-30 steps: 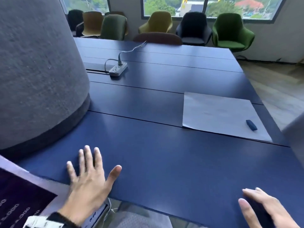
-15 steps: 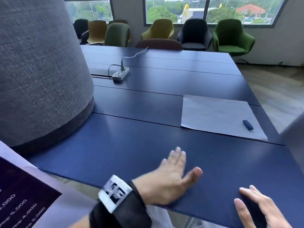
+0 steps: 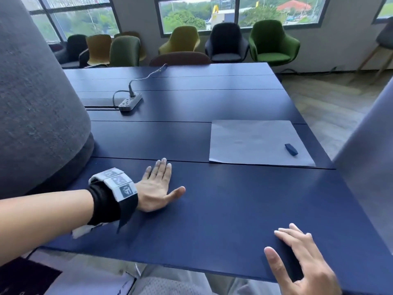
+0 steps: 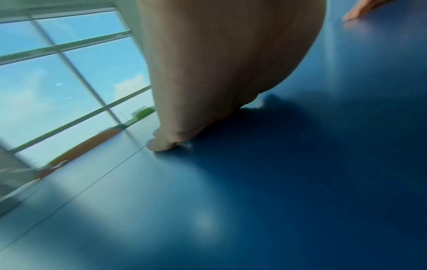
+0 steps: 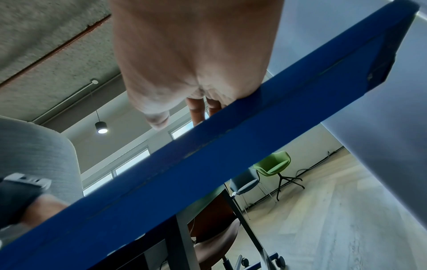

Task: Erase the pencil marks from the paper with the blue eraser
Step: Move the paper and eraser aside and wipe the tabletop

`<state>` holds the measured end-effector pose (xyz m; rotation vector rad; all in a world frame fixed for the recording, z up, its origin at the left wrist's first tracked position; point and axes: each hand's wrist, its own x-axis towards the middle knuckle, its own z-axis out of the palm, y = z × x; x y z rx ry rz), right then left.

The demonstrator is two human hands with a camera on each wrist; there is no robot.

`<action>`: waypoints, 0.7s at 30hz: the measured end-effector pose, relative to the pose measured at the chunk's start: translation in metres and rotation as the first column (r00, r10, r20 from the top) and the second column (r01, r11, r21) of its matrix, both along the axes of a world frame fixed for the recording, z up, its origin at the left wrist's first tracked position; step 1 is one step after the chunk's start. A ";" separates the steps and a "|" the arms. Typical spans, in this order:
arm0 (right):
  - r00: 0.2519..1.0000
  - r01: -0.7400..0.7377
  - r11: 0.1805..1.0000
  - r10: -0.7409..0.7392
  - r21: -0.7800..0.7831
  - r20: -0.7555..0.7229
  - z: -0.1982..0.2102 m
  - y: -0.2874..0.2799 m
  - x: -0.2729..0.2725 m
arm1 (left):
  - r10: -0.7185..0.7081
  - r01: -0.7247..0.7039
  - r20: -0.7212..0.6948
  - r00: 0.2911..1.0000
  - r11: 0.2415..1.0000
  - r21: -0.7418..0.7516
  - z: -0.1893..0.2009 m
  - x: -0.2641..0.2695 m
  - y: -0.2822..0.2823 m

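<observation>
While the blue eraser (image 3: 291,149) lies untouched on the far right part of the paper (image 3: 253,141), nothing of the rubbing looks begun, so by my reading the whole job is left: reach, pick up, scrub. The left hand (image 3: 156,188) lies flat on the blue table (image 3: 212,209), fingers straight and together, thumb splayed, holding nothing; its fingertips sit near the seam between two panels, well short of the sheet's near left corner. The right hand (image 3: 304,262) rests at the table's near edge, fingers spread and relaxed, gripping nothing, and the right wrist view shows them draped over the tabletop's thick blue rim. The sheet is a pale grey rectangle, thin and flat, one near corner lifting slightly; any pencil marks on it are too faint to make out from here. The eraser is a small dark blue block, oblong with rounded ends, lying at an angle. The tabletop is smooth, matt with a soft sheen, built of long panels. Farther back sits a grey power strip (image 3: 130,102) with its cable, and a grey felt-textured column (image 3: 36,92) stands at the left.
</observation>
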<state>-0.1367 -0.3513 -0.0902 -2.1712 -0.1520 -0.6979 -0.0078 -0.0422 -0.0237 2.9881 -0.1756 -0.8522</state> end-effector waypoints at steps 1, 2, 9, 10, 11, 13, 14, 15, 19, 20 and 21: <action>1.000 0.005 1.000 -0.005 -0.014 0.005 -0.001 0.000 0.000 | -0.053 0.054 0.005 0.999 0.998 -0.012 -0.002 -0.002 -0.019; 1.000 0.008 1.000 -0.007 -0.024 0.011 -0.002 0.001 0.000 | -0.107 0.107 0.010 0.994 0.994 -0.021 -0.003 -0.004 -0.038; 0.999 -0.041 0.997 0.042 -0.058 0.029 -0.006 -0.006 0.002 | -0.408 0.389 -0.045 0.912 0.894 -0.223 0.005 -0.028 -0.159; 0.998 -0.054 0.997 0.056 -0.051 0.029 -0.006 -0.007 0.002 | -0.396 0.373 -0.040 0.917 0.890 -0.263 0.011 -0.030 -0.162; 0.998 -0.061 0.997 0.062 -0.037 0.026 -0.005 -0.006 0.002 | -0.354 0.334 -0.024 0.935 0.900 -0.281 0.016 -0.031 -0.158; 0.999 -0.044 0.999 0.044 -0.010 0.017 -0.003 -0.005 0.000 | -0.169 0.170 0.025 0.985 0.952 -0.253 0.023 -0.029 -0.128; 1.000 -0.028 1.000 0.028 -0.005 0.013 -0.003 -0.004 -0.001 | -0.034 0.042 0.037 0.999 0.973 -0.225 0.023 -0.029 -0.106; 1.000 -0.014 1.000 0.014 -0.003 0.013 -0.002 -0.004 -0.002 | 0.112 -0.102 0.043 0.993 0.976 -0.194 0.021 -0.031 -0.081; 0.999 0.031 1.000 -0.031 0.000 0.032 0.001 0.001 -0.004 | 0.485 -0.483 0.048 0.873 0.875 -0.044 0.003 -0.064 -0.007; 0.998 0.042 0.999 -0.042 -0.007 0.037 0.003 0.003 -0.004 | 0.486 -0.486 0.058 0.872 0.874 -0.018 -0.002 -0.073 -0.006; 0.998 0.049 0.999 -0.048 -0.013 0.038 0.005 0.004 -0.004 | 0.470 -0.470 0.071 0.880 0.882 -0.009 -0.007 -0.080 -0.014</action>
